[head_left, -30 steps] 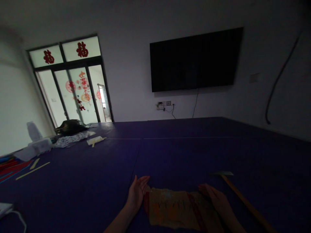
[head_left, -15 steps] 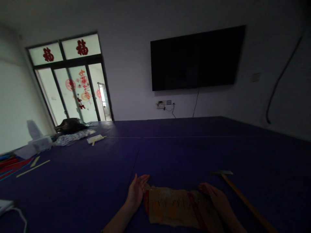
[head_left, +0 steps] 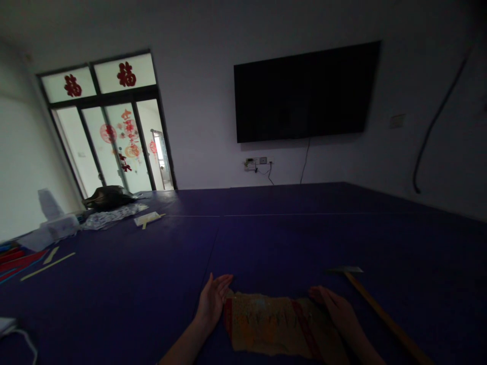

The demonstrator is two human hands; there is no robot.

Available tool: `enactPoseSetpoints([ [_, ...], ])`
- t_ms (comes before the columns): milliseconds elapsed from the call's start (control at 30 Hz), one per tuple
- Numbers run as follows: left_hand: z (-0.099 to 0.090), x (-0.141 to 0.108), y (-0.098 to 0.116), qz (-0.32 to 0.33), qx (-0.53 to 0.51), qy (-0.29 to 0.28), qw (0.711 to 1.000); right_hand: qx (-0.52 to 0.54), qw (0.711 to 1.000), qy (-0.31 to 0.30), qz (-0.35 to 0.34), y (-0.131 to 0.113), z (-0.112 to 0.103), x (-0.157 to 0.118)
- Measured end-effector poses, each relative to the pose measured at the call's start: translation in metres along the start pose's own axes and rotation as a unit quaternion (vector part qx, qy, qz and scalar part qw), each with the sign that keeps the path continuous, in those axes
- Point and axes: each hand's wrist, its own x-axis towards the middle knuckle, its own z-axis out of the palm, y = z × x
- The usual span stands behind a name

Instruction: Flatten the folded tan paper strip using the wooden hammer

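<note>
A ragged-edged brown cardboard piece [head_left: 266, 324] with red strips, orange patches and small dark marks lies on the purple tabletop [head_left: 266, 248] in front of me. At its left end is my left hand [head_left: 213, 299], fingers stretched out and palm turned inward; it is close to the edge, and I cannot tell whether it touches. My right hand [head_left: 335, 306] rests by the far right corner with its fingers extended, partly covering that end. Neither hand grips anything visible. To the right lies a hammer [head_left: 380, 309], its metal head away from me and its wooden handle running toward me.
At the left are yellow strips [head_left: 48, 266], red strips [head_left: 23, 262], a clear plastic box [head_left: 61, 225] and a black bag [head_left: 108, 197]. A white packet [head_left: 147, 219] lies farther back. A white cable [head_left: 28, 342] shows at lower left. A television [head_left: 308, 94] hangs on the wall.
The view has shifted very slightly. Both hands, the cardboard and the hammer keep their places relative to each other.
</note>
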Motion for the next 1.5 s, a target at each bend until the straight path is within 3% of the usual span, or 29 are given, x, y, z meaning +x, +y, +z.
enactPoseSetpoints([
  [1500,0.002,-0.002,0.001,0.004,0.006,-0.007,1.000,0.000,1.000,0.004,-0.009,-0.006,0.000,-0.002],
])
